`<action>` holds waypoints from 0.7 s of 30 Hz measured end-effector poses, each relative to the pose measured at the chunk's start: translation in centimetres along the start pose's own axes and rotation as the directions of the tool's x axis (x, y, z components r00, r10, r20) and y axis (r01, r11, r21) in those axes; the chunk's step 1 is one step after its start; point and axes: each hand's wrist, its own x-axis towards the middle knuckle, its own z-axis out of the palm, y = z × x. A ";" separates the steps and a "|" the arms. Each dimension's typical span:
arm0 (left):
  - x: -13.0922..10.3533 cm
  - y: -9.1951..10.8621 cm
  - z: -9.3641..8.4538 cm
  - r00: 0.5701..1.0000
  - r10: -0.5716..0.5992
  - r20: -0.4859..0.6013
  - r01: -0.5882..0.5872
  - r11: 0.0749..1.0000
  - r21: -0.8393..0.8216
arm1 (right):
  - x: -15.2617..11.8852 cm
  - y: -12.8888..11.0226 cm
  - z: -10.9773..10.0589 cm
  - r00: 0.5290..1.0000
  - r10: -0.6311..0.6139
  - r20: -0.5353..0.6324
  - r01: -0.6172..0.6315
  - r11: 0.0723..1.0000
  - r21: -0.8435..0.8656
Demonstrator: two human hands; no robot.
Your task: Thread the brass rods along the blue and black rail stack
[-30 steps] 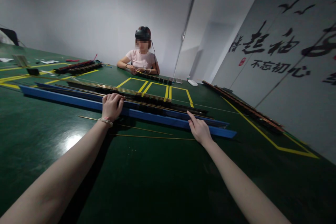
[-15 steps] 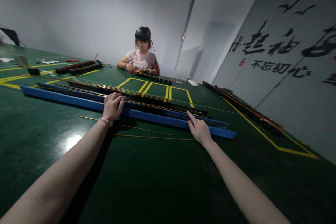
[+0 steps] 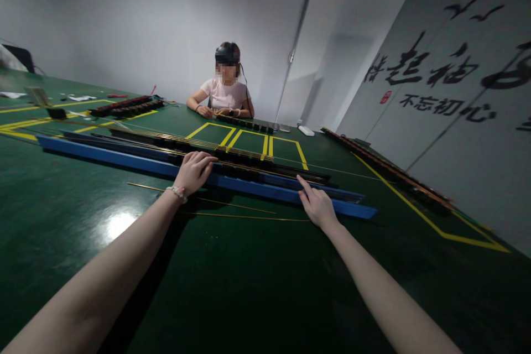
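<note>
A long blue strip (image 3: 112, 159) lies across the green table, with dark bars and thin gold rods (image 3: 249, 153) along its far side. My left hand (image 3: 193, 172) rests over the strip near its middle, fingers bent and close together, reaching the dark bars; what is under the fingertips is hidden. Further right, my right hand (image 3: 317, 203) is at the near edge of the strip, its index finger stretched out toward the dark bars and its thumb near the blue side. Two loose gold rods (image 3: 244, 217) lie on the near side of the strip.
Across the table (image 3: 257, 287) sits a person (image 3: 226, 91) with hands at a row of black blocks (image 3: 244, 124). More dark strips (image 3: 128, 106) lie at the far left. A long brown strip (image 3: 390, 168) runs along the right edge. Yellow tape marks outline areas.
My left hand has slid to the right along the strip, its fingers now reaching further right. My right hand is nearly unchanged. The person's hands opposite have shifted slightly.
</note>
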 end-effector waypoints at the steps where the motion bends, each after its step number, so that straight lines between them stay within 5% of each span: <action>1: 0.0 -0.3 -0.1 0.999 -0.023 -0.023 0.023 1.000 0.015 | 0.0 0.0 0.0 1.000 -0.006 -0.004 0.006 1.000 -0.004; 8: -0.9 -2.4 -0.7 0.954 -0.222 -0.202 0.251 0.959 0.135 | 0.1 -0.1 -0.2 1.000 -0.012 -0.003 0.012 1.000 -0.004; 16: -0.3 0.2 0.2 0.997 0.057 0.043 -0.058 0.998 0.019 | 0.0 0.2 0.3 1.000 -0.007 -0.007 0.007 1.000 -0.012; 21: 0.0 0.5 0.1 0.999 0.028 0.019 -0.028 0.999 0.020 | 0.0 0.2 0.2 1.000 -0.002 -0.004 0.002 1.000 0.005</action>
